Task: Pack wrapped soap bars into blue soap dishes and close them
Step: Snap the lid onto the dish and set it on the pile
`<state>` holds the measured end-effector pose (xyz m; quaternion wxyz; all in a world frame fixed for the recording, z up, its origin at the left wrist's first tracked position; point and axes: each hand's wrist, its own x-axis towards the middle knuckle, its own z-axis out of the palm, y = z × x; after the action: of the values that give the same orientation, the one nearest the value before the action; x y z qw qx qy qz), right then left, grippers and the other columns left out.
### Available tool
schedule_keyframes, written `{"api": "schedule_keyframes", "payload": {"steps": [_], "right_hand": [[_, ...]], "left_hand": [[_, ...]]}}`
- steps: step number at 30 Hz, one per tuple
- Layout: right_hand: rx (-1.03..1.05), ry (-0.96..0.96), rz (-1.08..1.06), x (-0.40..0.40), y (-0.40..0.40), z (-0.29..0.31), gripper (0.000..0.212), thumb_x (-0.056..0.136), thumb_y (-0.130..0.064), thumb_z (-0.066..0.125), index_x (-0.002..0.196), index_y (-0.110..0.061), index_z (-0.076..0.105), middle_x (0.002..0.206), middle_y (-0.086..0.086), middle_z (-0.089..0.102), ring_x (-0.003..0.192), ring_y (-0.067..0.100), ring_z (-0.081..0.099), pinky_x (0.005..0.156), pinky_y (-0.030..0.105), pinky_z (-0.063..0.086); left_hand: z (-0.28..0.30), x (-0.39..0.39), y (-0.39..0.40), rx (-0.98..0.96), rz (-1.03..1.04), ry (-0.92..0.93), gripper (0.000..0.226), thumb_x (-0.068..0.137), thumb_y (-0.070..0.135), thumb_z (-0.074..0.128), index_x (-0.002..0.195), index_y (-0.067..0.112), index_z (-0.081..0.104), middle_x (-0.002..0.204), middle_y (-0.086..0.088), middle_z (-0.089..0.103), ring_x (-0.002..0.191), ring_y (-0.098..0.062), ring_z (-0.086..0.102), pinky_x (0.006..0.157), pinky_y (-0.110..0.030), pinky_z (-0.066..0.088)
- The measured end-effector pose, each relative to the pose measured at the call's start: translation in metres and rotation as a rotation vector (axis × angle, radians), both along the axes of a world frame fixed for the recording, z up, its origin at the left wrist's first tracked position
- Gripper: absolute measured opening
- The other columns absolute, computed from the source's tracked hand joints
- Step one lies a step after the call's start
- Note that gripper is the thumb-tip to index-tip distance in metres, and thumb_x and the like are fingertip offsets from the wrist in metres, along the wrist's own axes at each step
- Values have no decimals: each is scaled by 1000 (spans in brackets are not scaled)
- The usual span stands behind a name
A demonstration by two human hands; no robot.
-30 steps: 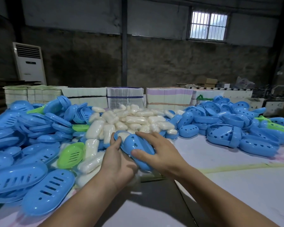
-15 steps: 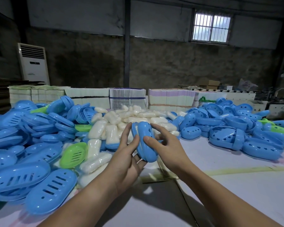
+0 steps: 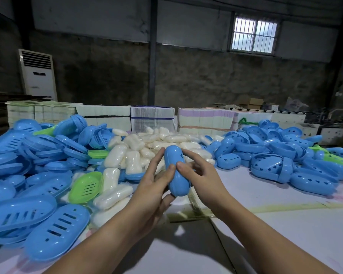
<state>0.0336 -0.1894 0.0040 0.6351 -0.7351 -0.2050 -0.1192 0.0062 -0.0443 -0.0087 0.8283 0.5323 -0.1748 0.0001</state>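
We note the closed blue soap dish [image 3: 177, 173] held on edge above the table [image 3: 285, 230], pinched between the thumbs and fingers of our left hand [image 3: 152, 184] and right hand [image 3: 201, 176], apparently to press its halves shut, with the wrapped soap bars [image 3: 147, 147] heaped just beyond both hands.

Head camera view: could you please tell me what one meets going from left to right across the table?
Pile of blue slotted lids → green soap dish → heap of wrapped soap bars → left hand → closed blue soap dish → right hand → pile of blue dishes.
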Motion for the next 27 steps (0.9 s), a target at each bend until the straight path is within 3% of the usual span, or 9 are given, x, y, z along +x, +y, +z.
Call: {"api": "schedule_keyframes", "payload": {"steps": [3,7,10,14,18,22,27], "right_hand": [[-5,-2,27,2,0,0,44,89,-38,69,131,-40,57,97,0,67,91,7,68,75,21,53],[-36,4,106,1,-2,3,49,91,-34,67,137,-40,52,84,-16,69,90,0,67,77,15,52],[-48,-11,112,-3,-2,5,52,91,-37,65,138,-47,45,99,-7,67,91,-6,65,74,9,49],[-53,-51,88,-7,3,3,57,93,-39,62,146,-40,41,110,-17,62,93,-13,61,72,7,47],[-91,-44,90,-7,1,3,59,94,-44,58,149,-41,36,122,-12,59,98,-15,59,77,7,47],[-89,-33,137,-7,-2,5,58,96,-38,58,149,-40,34,131,-9,59,104,-14,58,80,6,46],[-49,-44,157,-9,-4,4,55,99,-34,54,149,-42,34,120,-21,65,110,-7,60,87,11,46]], "left_hand": [[5,2,1,-27,6,26,41,97,30,56,133,48,54,118,-4,75,107,-18,72,80,-33,62],[8,1,2,-17,37,-4,39,104,19,48,133,45,54,110,-6,77,105,-21,73,74,-31,61],[7,-1,-1,-62,25,5,37,105,20,46,129,46,55,112,-6,76,106,-22,73,73,-33,62],[9,-2,-1,-140,-15,22,38,97,24,52,130,43,57,114,-7,76,105,-26,73,78,-38,63],[12,-3,0,-156,-10,-5,48,85,25,58,132,39,55,111,-8,76,101,-28,74,74,-40,63],[14,-6,-1,-133,12,-32,43,95,19,52,134,36,53,113,-10,75,103,-27,73,73,-39,63],[20,-13,-2,-30,101,-99,40,96,17,54,128,41,57,111,-11,75,102,-25,74,71,-32,61]]}}
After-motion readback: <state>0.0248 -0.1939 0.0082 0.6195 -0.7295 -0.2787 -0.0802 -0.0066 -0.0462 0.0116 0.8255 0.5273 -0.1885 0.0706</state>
